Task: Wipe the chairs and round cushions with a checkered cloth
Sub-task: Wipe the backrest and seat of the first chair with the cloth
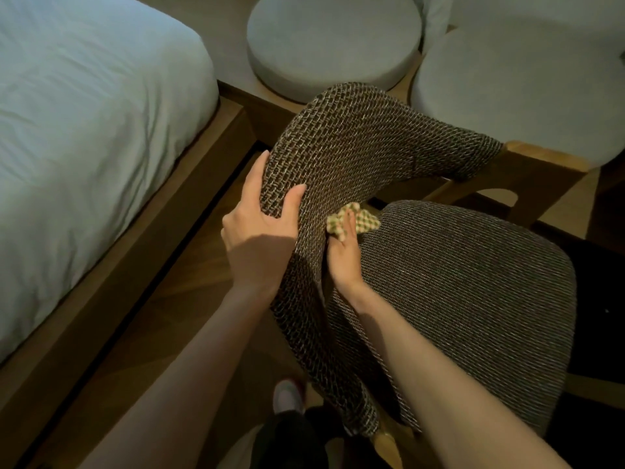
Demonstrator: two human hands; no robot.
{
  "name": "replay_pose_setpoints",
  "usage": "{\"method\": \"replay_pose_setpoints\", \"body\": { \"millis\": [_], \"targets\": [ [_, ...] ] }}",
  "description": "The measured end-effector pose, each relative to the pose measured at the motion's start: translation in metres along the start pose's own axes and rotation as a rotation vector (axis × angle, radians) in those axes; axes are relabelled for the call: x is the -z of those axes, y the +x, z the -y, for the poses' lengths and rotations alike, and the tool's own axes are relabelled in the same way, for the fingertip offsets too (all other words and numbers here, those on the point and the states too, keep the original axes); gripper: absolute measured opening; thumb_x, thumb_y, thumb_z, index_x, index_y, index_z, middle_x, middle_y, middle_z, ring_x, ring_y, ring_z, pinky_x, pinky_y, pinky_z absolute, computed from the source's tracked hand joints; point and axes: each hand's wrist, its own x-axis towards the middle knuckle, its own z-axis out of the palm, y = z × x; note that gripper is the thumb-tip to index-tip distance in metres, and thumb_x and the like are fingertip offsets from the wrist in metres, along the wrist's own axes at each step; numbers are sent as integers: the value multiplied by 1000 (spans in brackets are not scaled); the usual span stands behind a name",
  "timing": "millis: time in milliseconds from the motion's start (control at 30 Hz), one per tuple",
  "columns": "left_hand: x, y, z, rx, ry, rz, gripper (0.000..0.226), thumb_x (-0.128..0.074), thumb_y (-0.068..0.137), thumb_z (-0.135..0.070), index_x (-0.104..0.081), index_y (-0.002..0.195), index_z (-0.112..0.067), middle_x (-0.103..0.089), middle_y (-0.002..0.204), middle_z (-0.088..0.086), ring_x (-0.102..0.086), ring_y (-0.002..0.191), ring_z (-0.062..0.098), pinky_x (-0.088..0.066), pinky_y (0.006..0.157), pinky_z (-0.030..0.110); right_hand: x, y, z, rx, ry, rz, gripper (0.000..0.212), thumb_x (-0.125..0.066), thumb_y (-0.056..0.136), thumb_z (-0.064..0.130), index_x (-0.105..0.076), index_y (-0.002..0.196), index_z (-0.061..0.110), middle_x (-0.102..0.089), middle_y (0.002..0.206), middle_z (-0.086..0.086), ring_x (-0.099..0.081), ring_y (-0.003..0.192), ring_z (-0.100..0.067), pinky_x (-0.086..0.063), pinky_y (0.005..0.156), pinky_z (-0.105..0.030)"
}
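Observation:
A chair with a brown woven curved backrest [355, 147] and a padded seat [473, 292] fills the middle of the head view. My left hand [257, 228] grips the backrest's upper edge, thumb on the inner side and fingers on the outer side. My right hand [343, 255] holds a bunched green-and-cream checkered cloth [355, 220] against the inner face of the backrest, just above the seat's rear edge. Two pale grey round cushions [334, 45] [521, 96] lie on a wooden platform behind the chair.
A bed with a pale sheet [84, 130] on a wooden frame [162, 238] runs along the left. Wooden floor lies between the bed and the chair. My shoe [287, 397] shows at the bottom. The chair's wooden arm [544, 160] reaches right.

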Motion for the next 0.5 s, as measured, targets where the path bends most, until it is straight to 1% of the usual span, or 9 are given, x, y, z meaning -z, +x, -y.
{"method": "replay_pose_setpoints", "body": {
  "millis": [67, 133, 200, 267, 333, 367, 400, 467, 500],
  "targets": [
    [0, -1, 1, -7, -29, 3, 59, -56, 86, -56, -36, 139, -41, -67, 115, -5, -68, 80, 20, -48, 96, 32, -1, -2, 23, 7, 53, 18, 59, -33, 96, -5, -15, 150, 10, -1, 160, -3, -3, 146, -14, -1, 107, -9],
    [1, -2, 1, -14, -30, 15, 58, -56, 87, -55, -36, 140, -41, -65, 119, -8, -68, 75, 14, -42, 96, 14, -6, -19, 43, 172, 29, 58, 62, -35, 95, -4, -11, 150, 11, 6, 159, -1, 4, 143, -6, 3, 106, -5],
    [2, -2, 2, -13, -62, 20, 57, -55, 88, -53, -36, 140, -40, -67, 114, -9, -67, 72, 11, -47, 93, 23, -13, -38, 43, 380, 65, 123, 64, -40, 99, 24, -4, 151, 17, 10, 159, -1, 7, 143, -5, 2, 112, -9],
    [3, -3, 3, -13, -105, 18, 56, -57, 88, -49, -38, 140, -37, -68, 104, -15, -61, 58, 1, -53, 84, 31, -14, -47, 27, 452, 114, 195, 75, -37, 91, 61, 0, 149, 33, 11, 159, 2, 5, 146, -10, -2, 119, -25],
    [2, -4, 5, -29, -137, 13, 57, -62, 88, -42, -42, 140, -30, -58, 92, -33, -58, 60, -11, -50, 83, 14, -6, -51, 4, 349, 72, 238, 82, -38, 84, 71, -2, 146, 33, 11, 157, 1, 1, 144, -3, -8, 118, -23],
    [2, -5, 5, -34, -142, 10, 57, -63, 88, -38, -43, 140, -27, -49, 89, -41, -54, 64, -20, -40, 79, 0, -2, -54, -8, 279, 9, 261, 81, -42, 87, 65, -4, 146, 25, 9, 156, 0, 0, 142, 1, -12, 115, -16],
    [2, -4, 5, -30, -140, 12, 57, -64, 88, -35, -44, 140, -24, -43, 88, -43, -50, 66, -27, -31, 74, -8, 4, -58, -22, 186, -60, 278, 74, -47, 93, 47, -6, 147, 17, 6, 155, -1, -4, 141, 0, -15, 114, -15],
    [3, -5, 3, -22, -148, 25, 57, -65, 88, -33, -43, 141, -23, -40, 89, -41, -45, 67, -32, -26, 69, -12, 13, -63, -42, -109, -146, 300, 59, -42, 97, 4, -14, 149, 10, -20, 151, -3, -25, 136, -11, -22, 111, -20],
    [3, -5, 3, -21, -152, 30, 58, -64, 88, -34, -42, 141, -24, -41, 92, -39, -44, 68, -33, -25, 69, -12, 15, -64, -48, -248, -165, 317, 52, -35, 98, -1, -24, 148, 8, -39, 137, 0, -41, 122, -13, -31, 101, -19]
  ]
}}
